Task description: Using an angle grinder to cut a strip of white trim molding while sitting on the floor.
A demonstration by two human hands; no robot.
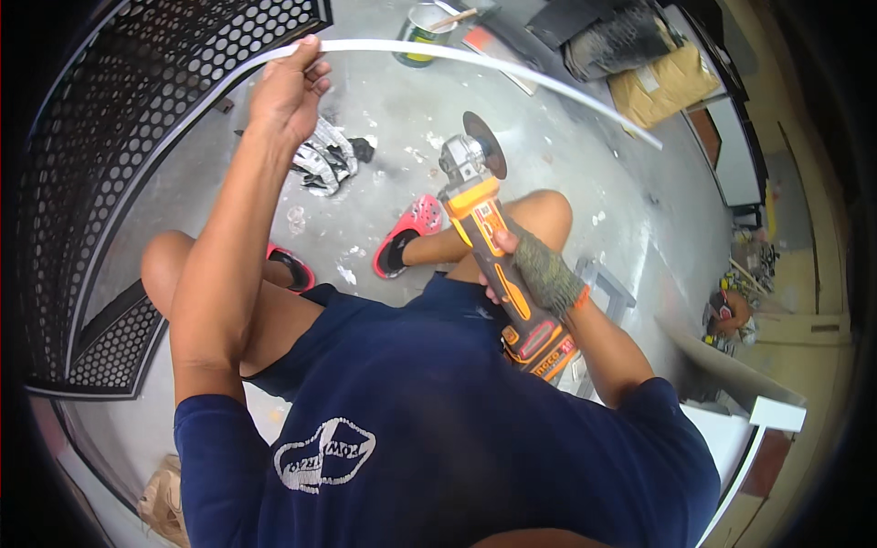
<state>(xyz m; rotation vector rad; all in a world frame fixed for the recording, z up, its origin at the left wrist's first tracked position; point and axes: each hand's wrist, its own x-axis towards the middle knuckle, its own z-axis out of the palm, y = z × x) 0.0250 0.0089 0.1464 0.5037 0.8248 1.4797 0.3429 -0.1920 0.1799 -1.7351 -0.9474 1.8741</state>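
My bare left hand [290,89], its arm stretched forward, pinches a long thin white strip [493,62] between thumb and fingers. The strip bows out to the right and ends in mid-air. On the left, a pale line follows the edge of a black perforated panel [119,119]; I cannot tell whether it is the same strip. My right hand [541,272], in a grey-green fingerless glove, is wrapped round the body of an orange and dark grey cordless angle grinder [498,260]. Its dark disc [485,144] points away from me, apart from the strip.
A paint can [422,41] with a stick across it stands at the far side. Crumpled black-and-white cloth [324,160] lies on the paint-spotted floor [365,110]. A brown package [662,87] sits far right. Small tools [751,274] clutter the right wall. My feet wear pink clogs [422,219].
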